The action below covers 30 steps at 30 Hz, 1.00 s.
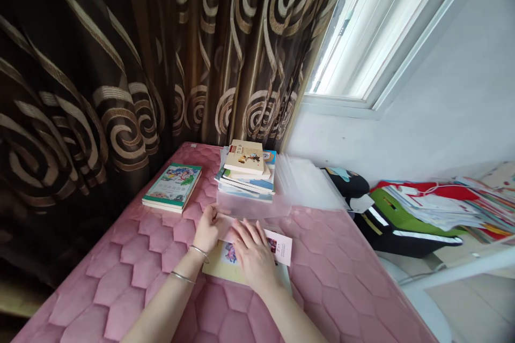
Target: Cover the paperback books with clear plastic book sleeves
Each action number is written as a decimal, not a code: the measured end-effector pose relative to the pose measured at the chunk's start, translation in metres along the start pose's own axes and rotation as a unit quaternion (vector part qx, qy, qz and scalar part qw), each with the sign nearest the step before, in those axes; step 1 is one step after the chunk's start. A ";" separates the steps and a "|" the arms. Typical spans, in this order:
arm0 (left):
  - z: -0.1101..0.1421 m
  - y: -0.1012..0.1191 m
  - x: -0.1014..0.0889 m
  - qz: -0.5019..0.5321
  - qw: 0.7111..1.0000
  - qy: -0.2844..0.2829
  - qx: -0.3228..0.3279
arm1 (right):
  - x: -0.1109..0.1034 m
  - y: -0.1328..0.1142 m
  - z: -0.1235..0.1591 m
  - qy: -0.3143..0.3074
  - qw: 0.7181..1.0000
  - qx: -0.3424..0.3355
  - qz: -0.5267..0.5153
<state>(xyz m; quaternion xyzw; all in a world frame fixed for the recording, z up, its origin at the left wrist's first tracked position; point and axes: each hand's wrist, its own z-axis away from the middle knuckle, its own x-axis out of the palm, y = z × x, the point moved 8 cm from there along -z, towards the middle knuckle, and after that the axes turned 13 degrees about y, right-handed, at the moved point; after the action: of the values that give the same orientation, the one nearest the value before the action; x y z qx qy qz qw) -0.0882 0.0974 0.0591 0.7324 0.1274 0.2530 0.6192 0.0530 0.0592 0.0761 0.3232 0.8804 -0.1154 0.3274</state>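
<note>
Place: a room in a home, most likely a bedroom or study corner.
Soft furnishing: a pink quilted mattress [330,257] with a hexagon stitch pattern serves as the work area.
Window side: a heavy brown curtain [140,53] with gold swirl patterns hangs beside a white-framed window [374,27] set in a plain white wall.
Reading matter: a stack of books [247,174] and a separate green-covered book [173,186] lie on the mattress.
Clutter: a heap of papers and booklets [446,209] is piled to the right, beside a dark bag [386,230].
</note>
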 end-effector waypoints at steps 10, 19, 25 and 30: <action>0.005 -0.017 -0.012 0.037 0.997 0.056 -0.027 | -0.003 0.001 -0.005 -0.015 1.000 0.005 0.001; 0.004 -0.022 -0.012 0.050 0.996 0.047 -0.057 | -0.008 0.008 -0.010 0.006 0.999 0.024 -0.030; 0.002 -0.023 -0.017 0.052 0.994 0.075 -0.052 | -0.033 0.046 -0.015 0.041 0.994 0.099 0.008; -0.001 -0.024 -0.020 0.049 0.994 0.091 -0.045 | -0.043 0.093 -0.001 0.102 0.970 0.219 0.031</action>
<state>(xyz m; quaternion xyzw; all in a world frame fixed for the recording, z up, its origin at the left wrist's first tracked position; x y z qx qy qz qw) -0.1027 0.0929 0.0317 0.6833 0.1354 0.3543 0.6239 0.1373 0.1096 0.1059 0.4238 0.8522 -0.2614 0.1610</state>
